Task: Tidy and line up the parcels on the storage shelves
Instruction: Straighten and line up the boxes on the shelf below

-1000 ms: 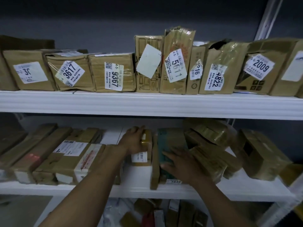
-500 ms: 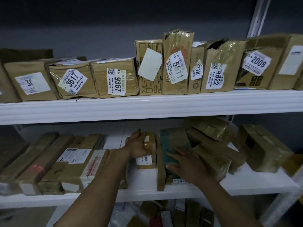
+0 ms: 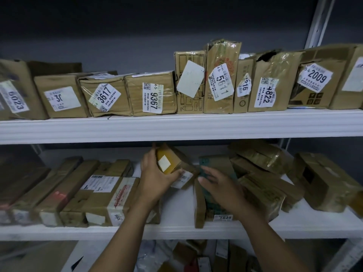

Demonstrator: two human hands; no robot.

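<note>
Gripping small box (image 3: 169, 161), left hand (image 3: 155, 179) holds it tilted, lifted off middle shelf (image 3: 176, 230). Right hand (image 3: 220, 185) lies flat, fingers straight, on green parcel (image 3: 216, 163) just beside. Hands near, not touching. Left of them, long flat parcels (image 3: 78, 193) lie side by side, fairly even. Right of them, heap of taped parcels (image 3: 263, 173) piled askew, large box (image 3: 322, 181) turned at angle: judged main work left. Farther up, top row (image 3: 153, 95) stands along upper shelf (image 3: 176, 128), labels outward, mostly lined up, few leaning.
</note>
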